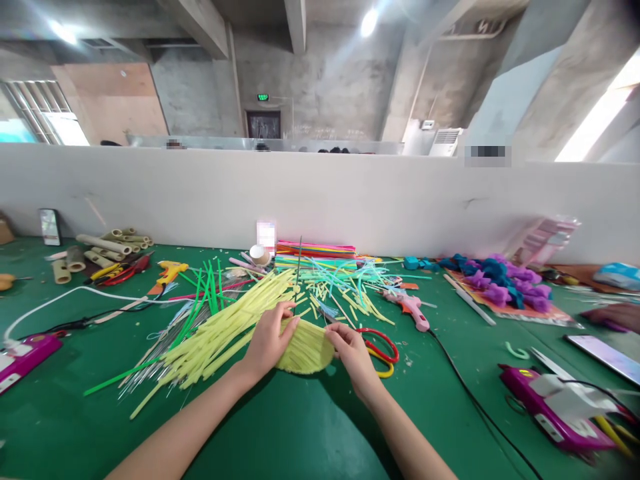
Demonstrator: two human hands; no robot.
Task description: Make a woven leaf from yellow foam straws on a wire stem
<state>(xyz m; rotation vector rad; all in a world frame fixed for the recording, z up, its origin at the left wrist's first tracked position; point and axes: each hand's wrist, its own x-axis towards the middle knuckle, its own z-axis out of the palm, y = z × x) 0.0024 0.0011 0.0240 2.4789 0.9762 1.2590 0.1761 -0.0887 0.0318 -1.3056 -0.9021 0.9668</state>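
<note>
Holding a fuzzy yellow panel (306, 350) at lower center frame, by the left edge in the left hand (273, 335) and the right edge in a pinch of the right hand (354, 353), beside loose yellow stems (220, 337); facing a green sign (263, 97) at upper center, with lettering too small to read.

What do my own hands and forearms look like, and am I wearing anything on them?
Your left hand and right hand show no gloves or bracelets. The left forearm and right forearm are bare, with no sleeve or watch in view.
</note>
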